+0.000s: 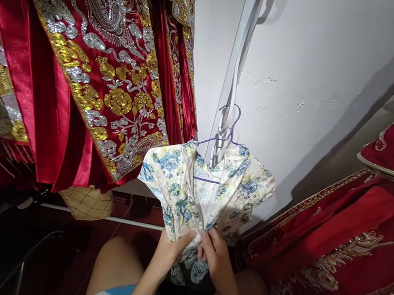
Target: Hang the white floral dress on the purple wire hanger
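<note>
A white short-sleeved shirt (pixel 179 189) with blue and green flowers hangs in front of me, its collar and upper front parted. It is on a thin purple hanger (pixel 237 119), hooked at a white strap (pixel 237 69) that runs down the wall. My left hand (pixel 171 252) grips the shirt's lower front, thumb on top and the other fingers hidden behind the cloth. Close beside it, my right hand (pixel 214 252) pinches the other front edge, its fingers curled. A pale round spot, perhaps a button, lies near the left thumb. Below the hands, the shirt's hem is bunched.
Red garments (pixel 119 70) with gold and silver embroidery hang at the left. More red beaded garments (pixel 346 241) hang at the right. Behind the shirt is a white wall (pixel 308 60) with chipped paint. A beige hat-like item (pixel 87 202) sits low at the left, above dark red floor tiles.
</note>
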Tool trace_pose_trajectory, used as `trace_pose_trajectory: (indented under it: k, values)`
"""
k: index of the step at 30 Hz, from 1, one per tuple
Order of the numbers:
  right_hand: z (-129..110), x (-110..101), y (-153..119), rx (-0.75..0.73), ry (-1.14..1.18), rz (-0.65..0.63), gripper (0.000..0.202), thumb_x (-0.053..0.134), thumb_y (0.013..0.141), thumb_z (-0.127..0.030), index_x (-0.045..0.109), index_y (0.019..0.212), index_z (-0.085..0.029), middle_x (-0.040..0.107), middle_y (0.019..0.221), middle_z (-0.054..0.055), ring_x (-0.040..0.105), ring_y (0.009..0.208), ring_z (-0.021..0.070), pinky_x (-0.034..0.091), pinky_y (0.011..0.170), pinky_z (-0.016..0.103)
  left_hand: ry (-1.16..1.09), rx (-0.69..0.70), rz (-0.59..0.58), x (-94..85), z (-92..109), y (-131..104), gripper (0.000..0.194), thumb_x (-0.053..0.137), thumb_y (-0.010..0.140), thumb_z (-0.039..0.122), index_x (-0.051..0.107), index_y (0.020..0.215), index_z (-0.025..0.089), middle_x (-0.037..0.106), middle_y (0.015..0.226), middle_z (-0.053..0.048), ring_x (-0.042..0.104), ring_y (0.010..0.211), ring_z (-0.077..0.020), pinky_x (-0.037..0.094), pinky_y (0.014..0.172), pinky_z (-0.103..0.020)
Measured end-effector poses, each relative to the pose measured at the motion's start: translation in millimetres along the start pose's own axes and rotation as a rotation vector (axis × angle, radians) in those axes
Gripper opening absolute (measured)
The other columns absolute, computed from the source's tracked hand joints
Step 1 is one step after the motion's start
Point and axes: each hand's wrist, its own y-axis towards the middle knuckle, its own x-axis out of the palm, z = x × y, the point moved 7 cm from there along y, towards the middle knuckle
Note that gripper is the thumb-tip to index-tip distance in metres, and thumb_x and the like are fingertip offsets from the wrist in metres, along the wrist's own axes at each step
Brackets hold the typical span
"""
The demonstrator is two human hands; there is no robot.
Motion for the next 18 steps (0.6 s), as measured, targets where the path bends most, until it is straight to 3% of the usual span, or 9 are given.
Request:
trace_pose_trajectory:
  k: [2,5,12,15,18]
  values:
    - [-6,5,3,-0.025,-0.038,-0.012,0.047,0.055,0.090,-0.062,0.043,0.066,-0.024,0.044,0.050,-0.005,0.045,0.049,0.0138,0.036,0.051,0.027,0.018,0.004,-0.010,-1.9,0,0,0.055,0.086,0.066,0.041,0.070,0.111,0.012,0.073,0.116,-0.015,0.068,0.110,-0.0315,0.051,0.099,-0.038]
    - [-10,-3,2,-0.047,-0.089,0.008,0.049,0.054,0.091,-0.060,0.040,0.062,-0.023,0.045,0.049,-0.004,0.043,0.049,0.0122,0.034,0.051,0.027,0.055,0.012,-0.025,-5.9,0,0,0.057,0.086,0.068,0.040,0.069,0.114,0.013,0.073,0.118,-0.015,0.067,0.111,-0.0312,0.051,0.099,-0.038]
    - [-15,-22,-8,-0.043,-0.064,0.113,0.049,0.063,0.086,-0.057,0.049,0.055,-0.021,0.050,0.046,-0.001,0.045,0.047,0.0135,0.037,0.052,0.027,0.059,-0.015,0.058,-12.7,-10,1,0.057,0.085,0.066,0.043,0.069,0.111,0.011,0.072,0.117,-0.016,0.066,0.112,-0.0336,0.050,0.098,-0.040]
    - [-19,-26,-10,-0.032,-0.037,0.179,0.049,0.064,0.085,-0.056,0.049,0.054,-0.021,0.050,0.046,-0.001,0.043,0.047,0.0129,0.035,0.052,0.027,0.115,0.063,0.174,-25.8,-9,3,0.057,0.081,0.071,0.045,0.063,0.115,0.013,0.070,0.115,-0.015,0.065,0.109,-0.0320,0.051,0.095,-0.039]
    - [-17,-22,-11,0.019,0.002,0.169,0.049,0.063,0.084,-0.059,0.050,0.055,-0.021,0.051,0.047,-0.001,0.042,0.046,0.0124,0.033,0.050,0.026,0.272,0.365,0.438,-44.4,9,-8,0.058,0.076,0.077,0.041,0.051,0.125,0.019,0.060,0.124,-0.013,0.059,0.114,-0.0280,0.048,0.096,-0.038]
